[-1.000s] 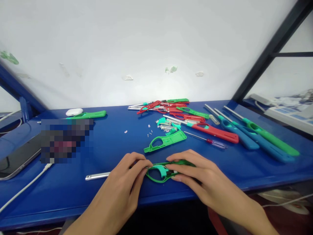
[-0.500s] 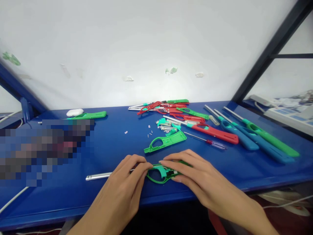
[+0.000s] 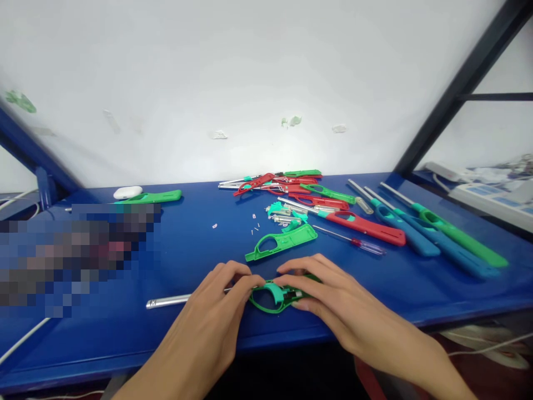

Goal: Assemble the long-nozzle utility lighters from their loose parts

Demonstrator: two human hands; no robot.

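Low at the front of the blue worktop [image 3: 195, 244], both hands meet over an open green casing [image 3: 285, 304], which lies on its side near the front edge with its inner parts exposed. The left hand [image 3: 216, 305] has a pinching grip, thumb and forefinger together on the casing's left end, beside the loop. A metal tube [image 3: 169, 300] runs out beyond that hand to the left. The right hand [image 3: 341, 294] arches over the other end, its grip pinching the handle portion between the fingers above and the thumb below. Between the two sits a teal trigger [image 3: 275, 291], curving across the loop.

Just behind the hands lies a loose green half shell [image 3: 289, 239], hollow side up. Beyond it are small teal and clear parts [image 3: 287, 214], and to the right a screwdriver [image 3: 368, 246] with a clear handle lies near a red lighter [image 3: 370, 228]. Farther right, two blue lighters [image 3: 456, 253] and a green lighter [image 3: 466, 239] slant side by side.
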